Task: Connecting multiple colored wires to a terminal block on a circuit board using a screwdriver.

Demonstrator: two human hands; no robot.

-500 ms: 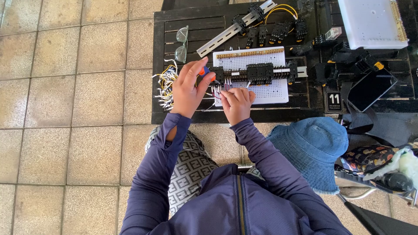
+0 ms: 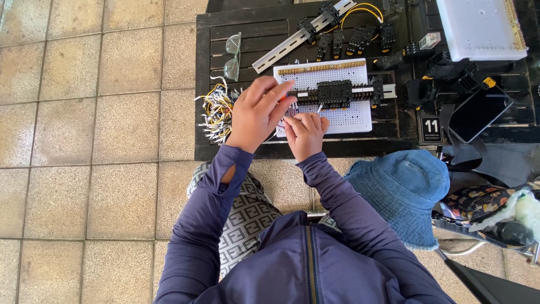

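Both hands, left hand (image 2: 256,115) and right hand (image 2: 305,132), stay beside wire bundle (image 2: 216,110).

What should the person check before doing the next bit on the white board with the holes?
1. Both hands on the work: ok. The left hand and right hand meet at the white perforated board.
2. Board flat on the dark table: ok.
3. Black terminal blocks seated on their rail: cannot tell, too small.
4. Spare wires in reach: ok. The wire bundle lies just beside the left hand.
5. Safety glasses worn: not ok, they lie on the table.
6. What the fingertips pinch: cannot tell, hidden by the hands.
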